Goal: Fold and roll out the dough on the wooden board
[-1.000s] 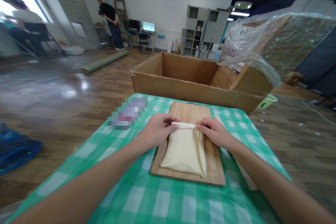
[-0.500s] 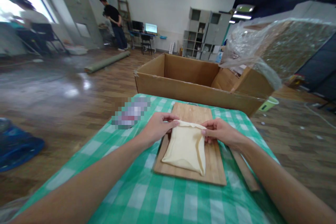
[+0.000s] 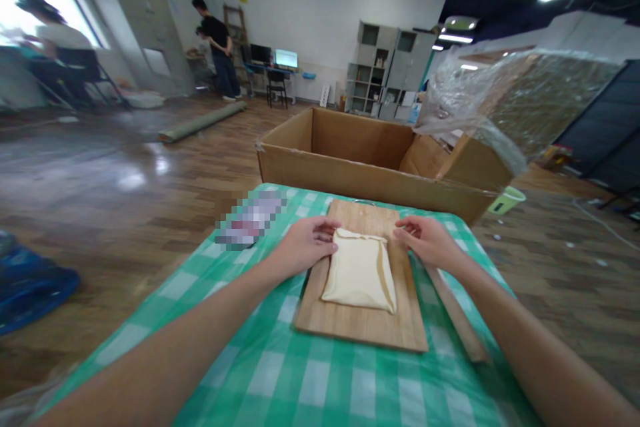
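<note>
A folded slab of pale dough (image 3: 361,272) lies on a wooden cutting board (image 3: 363,320) on the green checked tablecloth (image 3: 280,373). My left hand (image 3: 305,245) rests at the dough's far left corner, fingers loosely extended and touching its edge. My right hand (image 3: 427,240) hovers just right of the far right corner, fingers spread and apart from the dough, holding nothing.
A wooden rolling pin (image 3: 457,323) lies along the board's right side. An open cardboard box (image 3: 370,160) stands beyond the table's far edge, with crumpled clear plastic (image 3: 520,100) over its right flap. A blurred-out item (image 3: 250,220) sits at the far left. Two people are far back left.
Both hands pinched the dough's far edge earlier; now they have let go, the right hand pulling off to the right. The dough lies shorter and flatter on the board.
</note>
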The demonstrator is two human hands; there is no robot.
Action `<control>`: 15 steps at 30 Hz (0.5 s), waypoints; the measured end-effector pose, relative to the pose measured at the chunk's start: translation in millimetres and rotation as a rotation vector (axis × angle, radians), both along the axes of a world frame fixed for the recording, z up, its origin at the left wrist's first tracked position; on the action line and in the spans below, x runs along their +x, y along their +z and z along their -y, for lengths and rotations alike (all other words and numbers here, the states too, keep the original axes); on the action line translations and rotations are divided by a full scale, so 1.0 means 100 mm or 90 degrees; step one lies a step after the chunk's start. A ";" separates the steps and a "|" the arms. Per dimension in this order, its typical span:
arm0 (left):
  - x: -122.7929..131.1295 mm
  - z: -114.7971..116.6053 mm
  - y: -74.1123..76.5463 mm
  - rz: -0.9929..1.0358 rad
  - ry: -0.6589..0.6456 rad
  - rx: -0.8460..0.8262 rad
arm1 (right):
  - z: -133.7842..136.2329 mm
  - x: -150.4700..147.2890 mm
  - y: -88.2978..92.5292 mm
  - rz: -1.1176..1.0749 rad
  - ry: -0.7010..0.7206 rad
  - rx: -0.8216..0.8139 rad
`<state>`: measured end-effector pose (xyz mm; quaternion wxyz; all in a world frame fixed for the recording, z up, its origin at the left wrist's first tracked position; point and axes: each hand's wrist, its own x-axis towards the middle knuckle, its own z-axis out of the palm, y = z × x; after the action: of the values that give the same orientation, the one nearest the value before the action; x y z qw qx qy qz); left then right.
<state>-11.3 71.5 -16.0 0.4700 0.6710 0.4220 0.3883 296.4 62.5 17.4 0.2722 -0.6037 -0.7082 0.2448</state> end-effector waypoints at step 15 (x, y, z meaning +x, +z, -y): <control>-0.10 0.02 -0.07 -0.325 -0.044 0.449 | 0.67 0.75 -0.31 0.325 -0.045 -0.185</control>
<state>-21.0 69.9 -23.0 0.1052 0.8788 0.3432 0.3145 370.9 -4.1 -13.2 0.0047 -0.7028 -0.6897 0.1743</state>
